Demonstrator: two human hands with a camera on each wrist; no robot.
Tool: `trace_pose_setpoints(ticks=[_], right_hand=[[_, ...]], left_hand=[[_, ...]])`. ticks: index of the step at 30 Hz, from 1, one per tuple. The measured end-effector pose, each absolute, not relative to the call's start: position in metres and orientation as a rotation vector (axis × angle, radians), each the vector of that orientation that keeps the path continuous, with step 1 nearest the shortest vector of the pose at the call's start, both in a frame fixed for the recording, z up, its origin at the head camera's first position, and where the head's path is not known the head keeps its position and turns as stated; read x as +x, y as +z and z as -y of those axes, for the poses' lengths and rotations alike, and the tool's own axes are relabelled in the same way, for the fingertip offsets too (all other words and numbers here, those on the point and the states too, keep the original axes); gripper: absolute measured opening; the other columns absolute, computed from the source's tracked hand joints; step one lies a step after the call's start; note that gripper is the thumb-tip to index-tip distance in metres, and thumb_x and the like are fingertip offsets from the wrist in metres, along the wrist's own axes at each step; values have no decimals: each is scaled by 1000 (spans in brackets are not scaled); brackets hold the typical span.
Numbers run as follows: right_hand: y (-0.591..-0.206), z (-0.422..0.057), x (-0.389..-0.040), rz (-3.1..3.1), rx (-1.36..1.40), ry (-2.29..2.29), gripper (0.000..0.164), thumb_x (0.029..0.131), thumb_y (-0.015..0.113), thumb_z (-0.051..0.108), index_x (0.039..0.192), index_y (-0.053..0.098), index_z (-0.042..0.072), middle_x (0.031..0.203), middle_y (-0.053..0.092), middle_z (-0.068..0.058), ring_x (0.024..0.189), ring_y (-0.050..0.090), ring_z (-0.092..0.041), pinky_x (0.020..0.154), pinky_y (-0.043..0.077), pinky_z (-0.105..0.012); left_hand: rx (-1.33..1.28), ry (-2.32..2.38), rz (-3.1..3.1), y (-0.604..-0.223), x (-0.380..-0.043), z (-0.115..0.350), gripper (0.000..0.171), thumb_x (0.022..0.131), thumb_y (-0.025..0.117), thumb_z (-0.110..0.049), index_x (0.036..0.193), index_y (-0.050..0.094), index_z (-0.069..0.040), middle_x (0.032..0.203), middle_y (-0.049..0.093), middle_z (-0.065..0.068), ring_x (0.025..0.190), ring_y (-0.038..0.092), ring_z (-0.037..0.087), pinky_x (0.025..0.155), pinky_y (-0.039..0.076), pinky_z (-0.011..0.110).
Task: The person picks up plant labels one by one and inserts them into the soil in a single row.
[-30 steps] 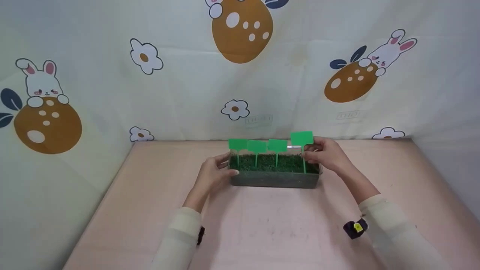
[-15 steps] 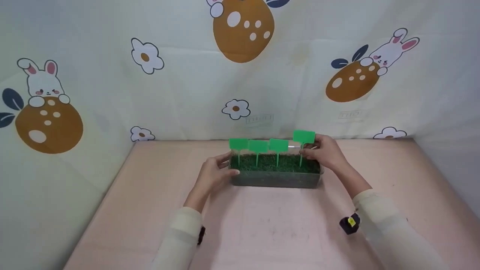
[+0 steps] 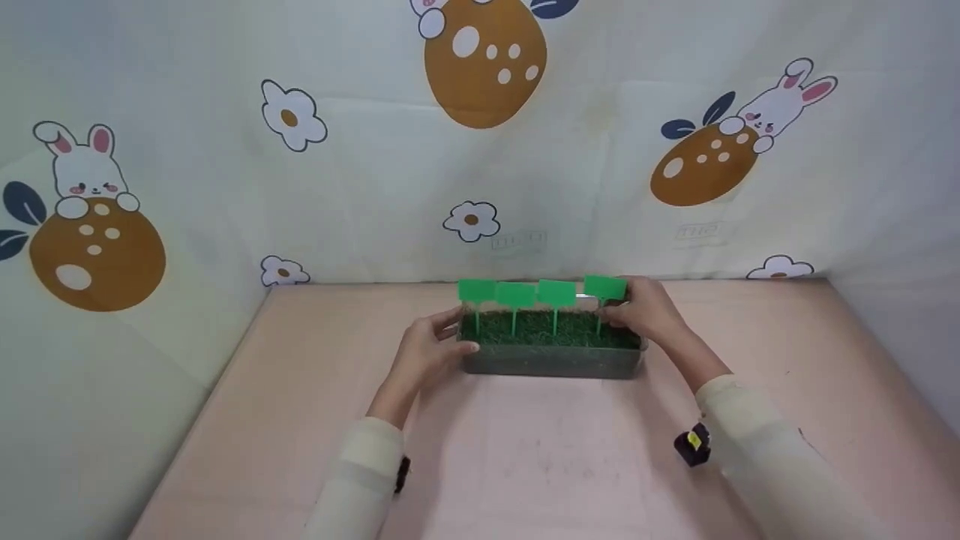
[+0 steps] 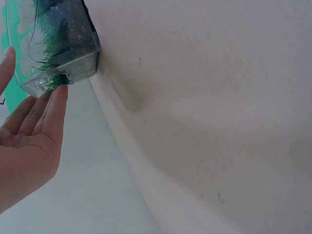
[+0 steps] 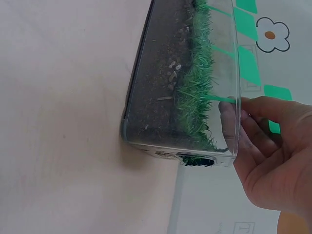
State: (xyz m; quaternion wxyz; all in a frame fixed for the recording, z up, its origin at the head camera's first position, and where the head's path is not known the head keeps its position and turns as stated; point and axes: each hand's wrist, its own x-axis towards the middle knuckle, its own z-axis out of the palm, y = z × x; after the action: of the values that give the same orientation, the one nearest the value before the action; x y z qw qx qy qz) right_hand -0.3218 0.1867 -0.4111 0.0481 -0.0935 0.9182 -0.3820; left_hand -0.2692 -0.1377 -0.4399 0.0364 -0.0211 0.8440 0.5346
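A clear plastic planter box of soil and green grass stands on the table. Along it several green plant labels rise upright from the grass. My left hand holds the box's left end, thumb at the front corner and fingers behind; the left wrist view shows those fingertips against the end wall. With my right hand I pinch the stem of the rightmost label, whose lower end sits in the grass. In the right wrist view, the stem meets the grass inside the clear wall.
Behind the table hangs a pale cloth backdrop printed with rabbits and flowers. A short pale rod shows between the two rightmost labels. A small black device is at my right sleeve.
My right hand first moved the rightmost label back from the box's front edge, then lowered it into the grass, level with the others. My left hand stayed at the box's end.
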Motion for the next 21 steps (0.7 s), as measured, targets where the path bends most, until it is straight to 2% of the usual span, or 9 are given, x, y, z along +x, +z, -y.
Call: trace_pose_setpoints(ticks=[7, 9, 15, 21], right_hand=[[-412, -184, -323, -2786, -232, -1135, 41, 88, 74, 11, 123, 59, -3, 102, 65, -18, 82, 68, -20, 69, 59, -28], [-411, -183, -323, -2767, -194, -1134, 42, 88, 74, 11, 124, 59, -4, 104, 64, -19, 84, 69, -21, 71, 61, -28], [-409, -180, -325, -2720, -119, -1130, 33, 88, 74, 8, 115, 62, -6, 101, 63, -17, 83, 71, -18, 74, 64, -29], [-408, -178, -326, -2782, -94, -1032, 22, 86, 77, 11, 101, 67, -2, 88, 65, -11, 76, 67, -17, 66, 59, -26]], left_hand=[[-51, 1645, -2597, -440, -269, 138, 68, 84, 79, -9, 146, 50, -11, 152, 51, 7, 136, 54, 27, 106, 52, 35], [-54, 1646, -2597, -440, -269, 138, 68, 84, 79, -9, 146, 50, -12, 152, 51, 7, 136, 54, 26, 106, 52, 35], [-65, 1646, -2598, -441, -268, 138, 68, 84, 80, -10, 146, 51, -12, 151, 51, 7, 135, 55, 26, 106, 52, 36], [-65, 1631, -2609, -440, -269, 137, 69, 83, 80, -10, 146, 51, -11, 149, 53, 10, 134, 56, 27, 105, 53, 36]])
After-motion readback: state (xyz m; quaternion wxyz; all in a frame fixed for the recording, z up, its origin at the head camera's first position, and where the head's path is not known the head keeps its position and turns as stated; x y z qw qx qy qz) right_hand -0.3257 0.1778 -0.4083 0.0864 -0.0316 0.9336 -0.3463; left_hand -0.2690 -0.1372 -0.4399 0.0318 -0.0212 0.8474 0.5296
